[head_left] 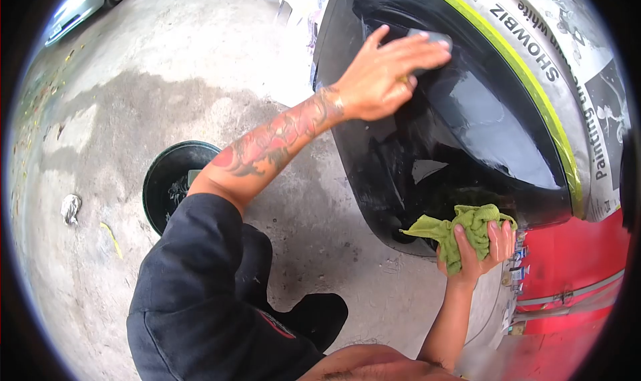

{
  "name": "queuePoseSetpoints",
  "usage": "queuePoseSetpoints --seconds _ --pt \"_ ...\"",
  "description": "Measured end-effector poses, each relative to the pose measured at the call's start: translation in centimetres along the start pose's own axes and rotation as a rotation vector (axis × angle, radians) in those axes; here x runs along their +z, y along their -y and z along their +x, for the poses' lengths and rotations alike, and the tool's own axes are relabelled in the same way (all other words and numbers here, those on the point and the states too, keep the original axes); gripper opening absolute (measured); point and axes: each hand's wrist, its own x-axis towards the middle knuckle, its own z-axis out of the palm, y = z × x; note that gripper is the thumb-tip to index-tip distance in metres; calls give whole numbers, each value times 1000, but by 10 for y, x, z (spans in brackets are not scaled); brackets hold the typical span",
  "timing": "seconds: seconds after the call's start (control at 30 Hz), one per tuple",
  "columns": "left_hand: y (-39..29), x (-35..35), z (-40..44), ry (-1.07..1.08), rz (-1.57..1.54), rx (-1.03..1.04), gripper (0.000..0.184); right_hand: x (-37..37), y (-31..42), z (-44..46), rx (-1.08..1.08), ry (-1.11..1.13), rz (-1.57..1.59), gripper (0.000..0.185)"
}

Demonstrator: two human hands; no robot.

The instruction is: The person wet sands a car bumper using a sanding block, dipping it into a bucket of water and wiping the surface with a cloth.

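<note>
Left-hand grip: a grey pad (441, 42) is clasped under the fingers of the left hand (384, 74), over the upper part of the black panel (497, 124).
Right-hand grip: a bunched green cloth (471, 222) is grasped between thumb and fingers by the right hand (473, 262), at the panel's lower end; whether the panel is touched by the cloth cannot be told.
Panel: its long axis is slanted from upper left to lower right, and its glossy middle is set between the two hands, below and to the right of the pad.
Nearer hand: the panel's upper end is approached more closely by the left hand, its lower end by the right.
Tape: the panel's right side is edged with yellow tape (568, 147).
Newspaper: printed sheets (531, 37) are spread just beyond the tape, to the panel's right.
Bucket: a dark bucket (155, 187) is placed on the floor (300, 207), well left of the panel.
</note>
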Motion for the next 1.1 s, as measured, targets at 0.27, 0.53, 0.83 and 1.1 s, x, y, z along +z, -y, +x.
queuePoseSetpoints --seconds 0.27,0.53,0.83,1.1 --pt "69 15 -2 -179 -76 -382 60 2 -2 -5 4 -8 -13 26" --pt "116 14 -3 -268 -77 -422 53 5 -11 -18 -2 -8 -28 24" --pt "132 26 7 -284 -73 -386 56 3 -6 -14 64 -5 -2 35" --pt "139 25 -4 -143 -13 -378 61 4 -2 -10 99 -26 32 46"
